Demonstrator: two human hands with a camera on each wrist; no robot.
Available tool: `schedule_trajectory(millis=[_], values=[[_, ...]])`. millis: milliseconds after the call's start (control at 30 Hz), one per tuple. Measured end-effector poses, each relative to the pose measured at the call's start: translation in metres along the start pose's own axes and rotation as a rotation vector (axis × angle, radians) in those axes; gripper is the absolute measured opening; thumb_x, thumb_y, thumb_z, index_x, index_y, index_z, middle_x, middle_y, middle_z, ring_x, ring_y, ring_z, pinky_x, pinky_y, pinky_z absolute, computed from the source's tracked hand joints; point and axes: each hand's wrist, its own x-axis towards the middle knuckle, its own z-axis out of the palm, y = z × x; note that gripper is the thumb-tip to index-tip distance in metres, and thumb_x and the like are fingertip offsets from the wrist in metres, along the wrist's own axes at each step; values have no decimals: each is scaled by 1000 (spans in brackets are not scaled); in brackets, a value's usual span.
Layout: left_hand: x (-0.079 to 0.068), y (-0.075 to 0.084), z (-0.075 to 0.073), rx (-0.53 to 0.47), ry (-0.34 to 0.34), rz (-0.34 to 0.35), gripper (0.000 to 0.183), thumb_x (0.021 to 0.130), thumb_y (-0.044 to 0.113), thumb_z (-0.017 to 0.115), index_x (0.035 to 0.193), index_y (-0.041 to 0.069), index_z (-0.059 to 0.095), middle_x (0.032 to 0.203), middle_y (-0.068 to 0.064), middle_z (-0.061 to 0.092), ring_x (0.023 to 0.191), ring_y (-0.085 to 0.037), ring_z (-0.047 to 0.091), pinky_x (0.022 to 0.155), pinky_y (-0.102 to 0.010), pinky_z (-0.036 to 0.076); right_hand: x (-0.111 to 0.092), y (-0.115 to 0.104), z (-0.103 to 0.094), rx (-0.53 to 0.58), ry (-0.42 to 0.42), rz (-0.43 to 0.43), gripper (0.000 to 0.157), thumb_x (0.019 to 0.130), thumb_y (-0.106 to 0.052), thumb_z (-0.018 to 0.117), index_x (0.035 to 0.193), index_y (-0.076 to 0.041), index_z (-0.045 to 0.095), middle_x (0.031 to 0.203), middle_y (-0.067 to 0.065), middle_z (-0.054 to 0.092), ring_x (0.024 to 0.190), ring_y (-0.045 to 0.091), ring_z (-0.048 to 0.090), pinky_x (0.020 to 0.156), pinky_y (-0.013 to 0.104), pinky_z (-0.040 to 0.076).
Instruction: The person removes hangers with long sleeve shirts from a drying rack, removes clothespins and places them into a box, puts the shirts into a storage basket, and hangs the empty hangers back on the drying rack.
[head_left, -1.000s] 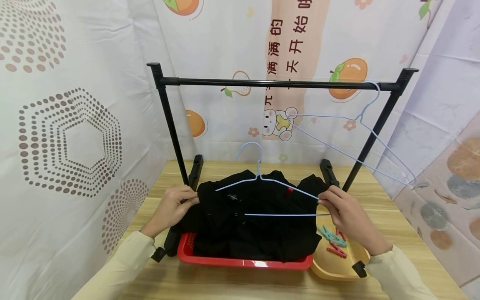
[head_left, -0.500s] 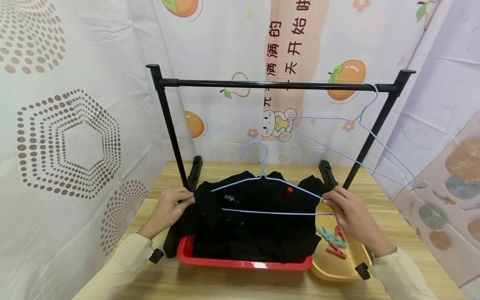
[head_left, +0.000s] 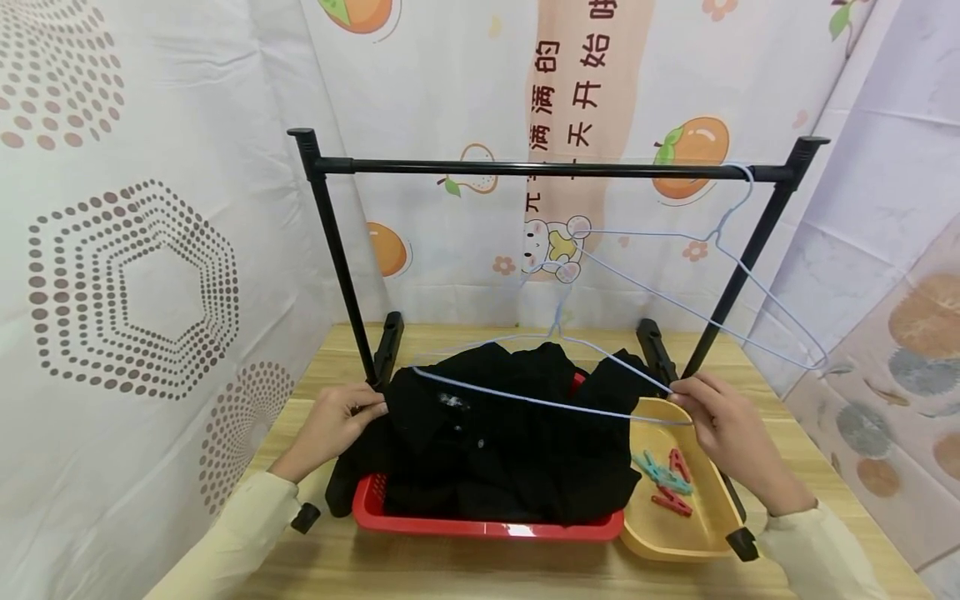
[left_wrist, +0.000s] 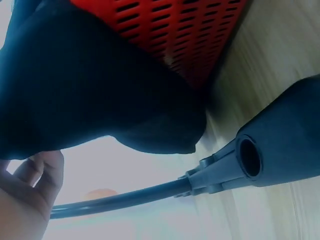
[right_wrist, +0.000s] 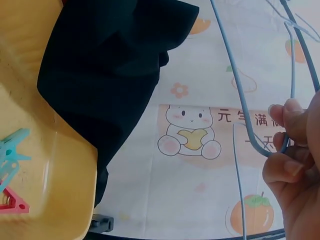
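Note:
In the head view my left hand (head_left: 330,425) pinches the left edge of a black garment (head_left: 517,458) heaped in a red basket (head_left: 487,527). My right hand (head_left: 731,433) grips the right end of a light blue wire hanger (head_left: 525,398), which hangs over the garment with its hook up. The hanger's left end is clear of the cloth, just above it. The right wrist view shows my fingers around the hanger's bent corner (right_wrist: 260,150). Cloth hides part of my left fingertips in the left wrist view.
A black clothes rack (head_left: 480,168) stands behind the basket. Another blue hanger (head_left: 660,296) hangs at its right end. To the basket's right sits a yellow tray (head_left: 678,550) with red clothespins (head_left: 671,502) and teal clothespins (head_left: 663,472). A patterned curtain (head_left: 450,75) forms the backdrop.
My right hand has moved slightly right with the hanger, whose left end has come out of the garment's left side and lifted. My left hand keeps its pinch on the cloth.

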Motion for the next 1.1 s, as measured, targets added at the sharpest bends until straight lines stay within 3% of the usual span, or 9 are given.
schedule_trajectory(millis=[100,233,467,667,767,833,933,1100], values=[[-2,0,4,-8,-42,11,17,79,-5,85,91,6,82,85,2,73,72,-10,65,61,-28,53,-2,2,-2,-14,3,23,29,78,16,77,98,-5,72,87,-3,59,70,4,41,62,18,35],[-3,1,7,5,-93,37,15,80,-2,85,91,7,82,86,4,73,76,-10,67,65,-29,55,-3,3,-3,-18,-12,37,22,83,11,75,98,-4,73,85,-5,56,69,3,39,62,16,33],[-6,3,13,64,-286,74,3,88,11,82,88,14,82,81,12,66,73,-3,58,61,-23,48,-5,3,-3,-20,-15,35,17,87,8,75,97,-5,72,85,-6,55,69,3,39,62,15,33],[-8,2,20,93,-335,162,8,85,12,84,84,19,79,81,14,67,71,-3,50,61,-22,42,-4,3,-1,-16,3,26,33,75,17,78,97,-7,73,84,-6,55,69,3,38,61,15,31],[-7,3,20,81,-359,175,7,86,14,83,85,19,79,81,14,67,71,-3,48,61,-21,41,-4,3,-1,-19,-1,29,35,73,18,79,97,-7,73,84,-6,55,69,3,38,62,15,32],[-8,3,18,55,-380,138,3,89,15,81,88,18,81,84,13,67,74,-4,49,62,-22,43,-4,3,0,-21,-2,31,35,73,18,79,97,-7,73,84,-6,56,69,3,38,62,15,32],[-8,2,11,-15,-392,21,8,95,17,76,99,15,82,93,12,68,83,-5,56,69,-26,49,-5,4,0,-18,2,36,35,72,19,79,96,-5,73,85,-3,58,70,4,40,61,17,33],[-9,-1,-7,-146,-322,-185,17,101,23,69,112,16,80,100,11,68,81,-9,59,70,-30,52,-4,7,-3,-16,20,44,35,72,22,77,96,-4,72,85,-1,59,68,3,40,59,16,33]])
